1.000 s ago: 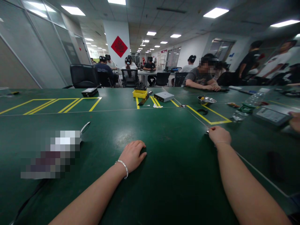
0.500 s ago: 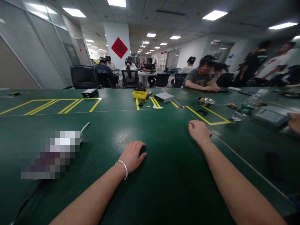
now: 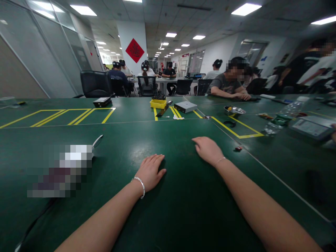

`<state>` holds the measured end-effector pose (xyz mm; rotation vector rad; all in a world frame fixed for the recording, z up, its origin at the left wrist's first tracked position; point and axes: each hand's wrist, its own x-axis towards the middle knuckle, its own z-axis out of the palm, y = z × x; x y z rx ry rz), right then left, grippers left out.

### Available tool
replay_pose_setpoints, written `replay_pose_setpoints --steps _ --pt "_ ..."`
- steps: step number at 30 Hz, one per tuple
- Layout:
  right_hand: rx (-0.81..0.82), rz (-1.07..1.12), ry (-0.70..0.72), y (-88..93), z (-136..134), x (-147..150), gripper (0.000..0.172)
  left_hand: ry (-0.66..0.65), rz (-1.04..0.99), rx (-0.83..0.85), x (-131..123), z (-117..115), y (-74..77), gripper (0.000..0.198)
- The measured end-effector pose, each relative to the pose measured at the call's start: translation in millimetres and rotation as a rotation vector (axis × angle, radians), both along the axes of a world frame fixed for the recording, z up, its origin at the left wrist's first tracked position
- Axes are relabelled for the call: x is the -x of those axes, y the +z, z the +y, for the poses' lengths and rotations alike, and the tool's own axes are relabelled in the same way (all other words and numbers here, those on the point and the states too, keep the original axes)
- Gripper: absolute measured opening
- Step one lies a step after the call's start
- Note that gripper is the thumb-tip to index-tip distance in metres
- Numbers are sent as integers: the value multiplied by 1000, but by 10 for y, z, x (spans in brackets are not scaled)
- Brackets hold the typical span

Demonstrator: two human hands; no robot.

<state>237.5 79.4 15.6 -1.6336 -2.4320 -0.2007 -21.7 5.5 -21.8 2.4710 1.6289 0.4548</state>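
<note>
My left hand [image 3: 151, 171] rests flat on the green table [image 3: 168, 217], fingers stretched out and thumb apart, holding nothing. A silver bracelet [image 3: 140, 185] circles that wrist. Over to the right, my right hand [image 3: 208, 149] is just above or on the tabletop, its fingers pointing left and mostly straight; I see nothing in it. A thin bracelet [image 3: 221, 160] is on the right wrist. Nearest to the right hand is a small red and dark piece [image 3: 238, 149] by the white seam line. Left of my left hand lies a blurred-out object [image 3: 63, 171] with a white loop and a black cord.
Yellow tape outlines [image 3: 238, 137] mark the far side. Beyond are a yellow bin [image 3: 158, 104] with black cables, a silver drive-like box [image 3: 185, 106], a black box [image 3: 102, 102], a metal bowl [image 3: 234, 110], a plastic bottle [image 3: 285, 117] and a grey metal box [image 3: 312, 126]. A person [image 3: 231, 82] sits opposite.
My right hand has moved left across the table, uncovering the small red piece. The left hand stays nearly where it was. The view has shifted slightly.
</note>
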Motion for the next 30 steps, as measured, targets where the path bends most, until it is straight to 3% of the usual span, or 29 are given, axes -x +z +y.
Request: replay_pose_setpoints --steps 4,8,12,18,27,30 --pt "-49 -11 -453 -8 222 -887 43 -13 -8 17 11 -1 3 46" --pt "98 -30 -733 -169 290 -1378 44 -18 0 15 15 5 1 42" --pt "208 18 -802 -223 303 -1440 33 -20 -3 9 13 6 -1 41" --pt "146 135 -831 -165 267 -1318 34 -17 4 10 13 0 3 41" --pt "93 381 -869 -293 337 -1360 37 -19 -6 10 14 -1 -5 41" --pt "59 421 -884 -263 308 -1340 38 -13 -11 18 11 0 2 41"
